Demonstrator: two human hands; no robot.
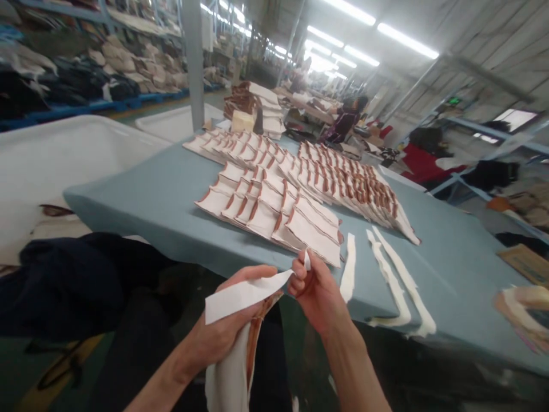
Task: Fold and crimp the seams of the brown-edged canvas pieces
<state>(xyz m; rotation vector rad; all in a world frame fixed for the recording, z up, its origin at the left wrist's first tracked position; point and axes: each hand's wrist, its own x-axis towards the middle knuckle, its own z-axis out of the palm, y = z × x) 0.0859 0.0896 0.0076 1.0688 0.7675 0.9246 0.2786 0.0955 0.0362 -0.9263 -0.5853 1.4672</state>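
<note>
The left hand [231, 326] is gripping a cream fabric piece [234, 366] below the counter's [463, 269] near edge, while the right hand [315, 292] is pinching a white paper strip [244, 296] across it.

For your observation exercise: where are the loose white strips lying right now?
In the head view, the loose white strips lie on the blue-grey table near its front edge, just right of the right hand, before the fanned fabric pieces.

Warehouse – shelving [86, 68], ceiling striplights [407, 41].
</note>
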